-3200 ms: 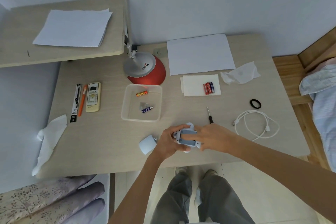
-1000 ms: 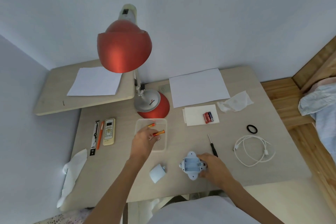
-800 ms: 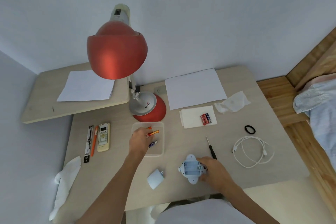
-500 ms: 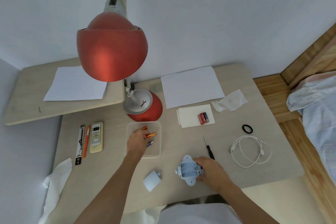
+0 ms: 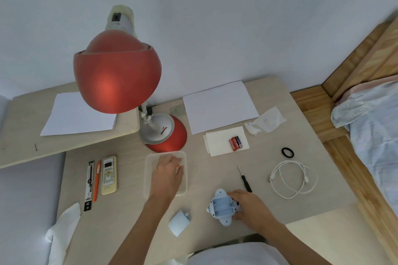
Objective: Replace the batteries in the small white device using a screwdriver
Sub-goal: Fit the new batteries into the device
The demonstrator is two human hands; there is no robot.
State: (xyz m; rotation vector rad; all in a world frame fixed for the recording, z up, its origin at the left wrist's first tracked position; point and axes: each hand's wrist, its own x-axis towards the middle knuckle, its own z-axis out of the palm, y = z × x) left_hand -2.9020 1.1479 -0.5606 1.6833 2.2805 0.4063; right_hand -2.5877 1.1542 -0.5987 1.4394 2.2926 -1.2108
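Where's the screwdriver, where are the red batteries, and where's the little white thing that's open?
screwdriver (image 5: 246,183): head view, on its black handle.
red batteries (image 5: 236,143): head view, on the middle of the bunch.
white device (image 5: 221,205): head view, in its open battery bay.

Two hands at work on a pale wood desk (image 5: 133,211), battery bay open.

Left hand (image 5: 168,173) reaches down into clear plastic rectangular tray (image 5: 147,170); tip of an orange battery (image 5: 178,166) shows at its fingers, grip unclear. Right hand (image 5: 252,208) holds the right edge of small white lobed device (image 5: 219,206), which lies flat, its three slots bare. Pale detached cover (image 5: 178,222) lies left of the device. Black-handled screwdriver (image 5: 245,179) lies just beyond the right hand. Red batteries (image 5: 236,142) sit on white paper slip (image 5: 215,144).
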